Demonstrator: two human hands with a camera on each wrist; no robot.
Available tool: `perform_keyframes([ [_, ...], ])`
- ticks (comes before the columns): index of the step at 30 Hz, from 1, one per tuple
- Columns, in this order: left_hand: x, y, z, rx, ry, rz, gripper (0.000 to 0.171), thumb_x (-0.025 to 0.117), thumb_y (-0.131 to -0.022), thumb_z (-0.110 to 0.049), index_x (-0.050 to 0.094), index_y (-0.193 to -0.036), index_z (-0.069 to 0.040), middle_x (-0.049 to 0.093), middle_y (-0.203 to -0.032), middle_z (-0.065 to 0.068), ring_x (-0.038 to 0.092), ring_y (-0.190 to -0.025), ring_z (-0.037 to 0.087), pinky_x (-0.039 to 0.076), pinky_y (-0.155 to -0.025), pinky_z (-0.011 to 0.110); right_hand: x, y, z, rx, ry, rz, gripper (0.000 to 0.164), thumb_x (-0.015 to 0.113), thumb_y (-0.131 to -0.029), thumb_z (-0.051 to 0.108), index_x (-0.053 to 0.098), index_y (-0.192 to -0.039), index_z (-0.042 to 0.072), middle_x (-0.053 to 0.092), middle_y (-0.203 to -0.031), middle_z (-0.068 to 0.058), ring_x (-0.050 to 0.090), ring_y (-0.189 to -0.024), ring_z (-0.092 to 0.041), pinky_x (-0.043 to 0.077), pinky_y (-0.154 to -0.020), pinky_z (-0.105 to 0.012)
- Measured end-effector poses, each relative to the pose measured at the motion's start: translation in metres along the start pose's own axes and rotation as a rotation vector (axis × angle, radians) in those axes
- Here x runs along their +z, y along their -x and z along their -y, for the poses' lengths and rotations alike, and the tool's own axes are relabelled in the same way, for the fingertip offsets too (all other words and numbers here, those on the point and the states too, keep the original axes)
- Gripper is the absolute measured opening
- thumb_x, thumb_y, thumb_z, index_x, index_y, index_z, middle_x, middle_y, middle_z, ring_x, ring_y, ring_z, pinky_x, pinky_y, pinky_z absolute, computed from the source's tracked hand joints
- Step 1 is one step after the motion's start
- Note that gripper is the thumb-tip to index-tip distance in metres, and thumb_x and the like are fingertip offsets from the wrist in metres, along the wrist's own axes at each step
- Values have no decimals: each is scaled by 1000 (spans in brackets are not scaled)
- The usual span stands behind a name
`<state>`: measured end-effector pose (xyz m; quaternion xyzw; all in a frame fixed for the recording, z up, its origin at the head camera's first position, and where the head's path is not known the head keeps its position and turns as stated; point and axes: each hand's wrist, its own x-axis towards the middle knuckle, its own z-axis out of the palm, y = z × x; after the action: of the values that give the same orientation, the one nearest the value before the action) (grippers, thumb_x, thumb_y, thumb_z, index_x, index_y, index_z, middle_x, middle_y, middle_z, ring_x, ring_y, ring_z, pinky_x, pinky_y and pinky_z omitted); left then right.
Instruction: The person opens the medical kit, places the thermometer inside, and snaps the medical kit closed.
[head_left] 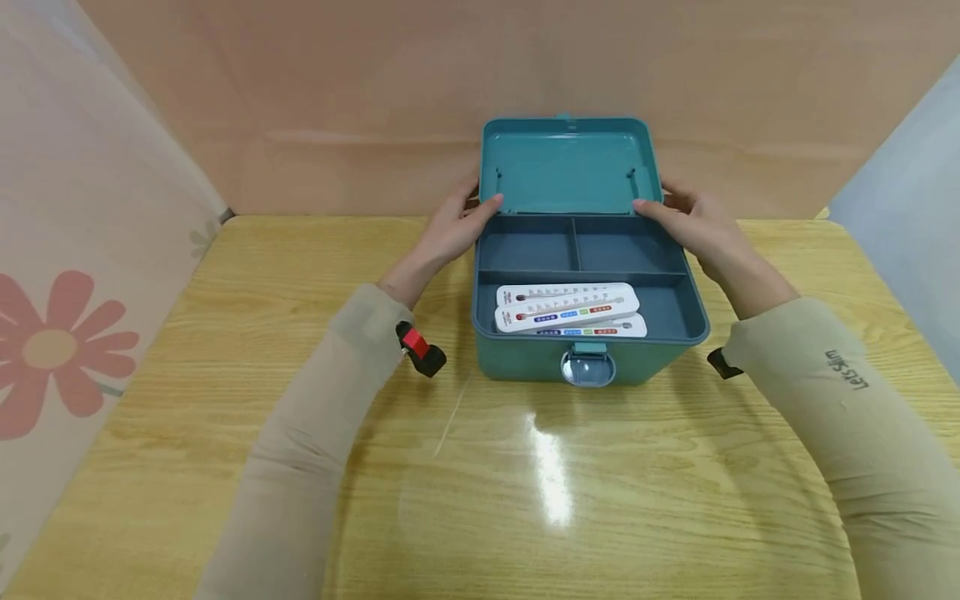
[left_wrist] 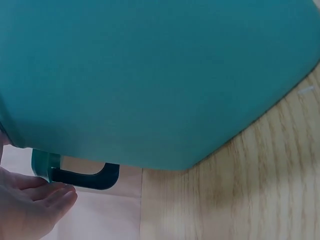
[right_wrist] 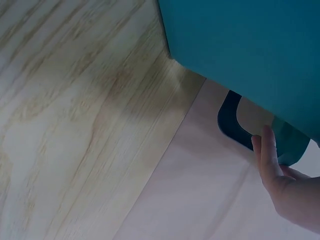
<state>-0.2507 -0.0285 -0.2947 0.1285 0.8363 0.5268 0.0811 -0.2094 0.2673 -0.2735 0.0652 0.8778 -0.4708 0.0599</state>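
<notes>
A teal storage box [head_left: 517,358] stands on the table with its lid [head_left: 566,167] tipped up and back. My left hand [head_left: 450,229] holds the lid's lower left corner, thumb on the front and fingers behind. At the opposite corner my right hand [head_left: 693,225] grips the lid likewise. The dark teal carry handle [left_wrist: 85,179] hangs behind the lid, close to the fingers of both hands in the wrist views. Inside sits a grey tray [head_left: 667,308] with three compartments. Several white thermometers [head_left: 566,312] lie overlapping in the front one; the two rear compartments hold nothing.
The box is near the back edge of the wooden table [head_left: 300,275]. Behind rises a peach-coloured backdrop [head_left: 337,100]. A clear latch [head_left: 588,368] hangs at the box's front. Flowered fabric [head_left: 67,350] borders the left side.
</notes>
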Motion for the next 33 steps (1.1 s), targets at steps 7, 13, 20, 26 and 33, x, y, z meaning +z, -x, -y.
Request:
perform_keyframes([
  [7, 4, -2, -1, 7, 4, 9, 62, 47, -100, -37, 23, -153, -17, 34, -153, 7, 42, -135, 24, 44, -103, 35, 2, 1, 3, 8, 2, -22, 77, 54, -92, 51, 20, -154, 20, 37, -149, -18, 60, -101, -14, 45, -100, -48],
  [13, 5, -1, -1, 17, 25, 0, 62, 49, -99, -36, 25, -153, -18, 36, -152, 7, 45, -132, 25, 47, -100, 36, 7, 2, 6, 1, -3, -60, 77, 54, -92, 50, 23, -154, 17, 39, -149, -18, 57, -112, -25, 43, -101, -50],
  [20, 5, 1, -3, 25, 37, -7, 64, 52, -98, -34, 24, -153, -17, 38, -150, 8, 49, -128, 25, 49, -96, 36, 10, 3, 7, -11, -30, -66, 76, 55, -92, 49, 24, -153, 17, 40, -149, -17, 55, -117, -29, 42, -101, -52],
  [26, 5, 2, -6, 18, 66, -21, 66, 53, -98, -34, 22, -153, -16, 37, -151, 9, 51, -126, 23, 51, -93, 35, 10, 3, 9, -2, -75, -75, 77, 55, -91, 50, 22, -154, 20, 35, -152, -14, 47, -127, -38, 39, -103, -55],
  [33, 5, 1, -10, 44, 68, -31, 68, 54, -98, -34, 21, -153, -13, 40, -149, 12, 54, -124, 24, 51, -95, 35, 8, 3, 13, 18, -69, -129, 79, 55, -90, 52, 18, -154, 24, 30, -155, -12, 41, -133, -40, 35, -105, -56],
])
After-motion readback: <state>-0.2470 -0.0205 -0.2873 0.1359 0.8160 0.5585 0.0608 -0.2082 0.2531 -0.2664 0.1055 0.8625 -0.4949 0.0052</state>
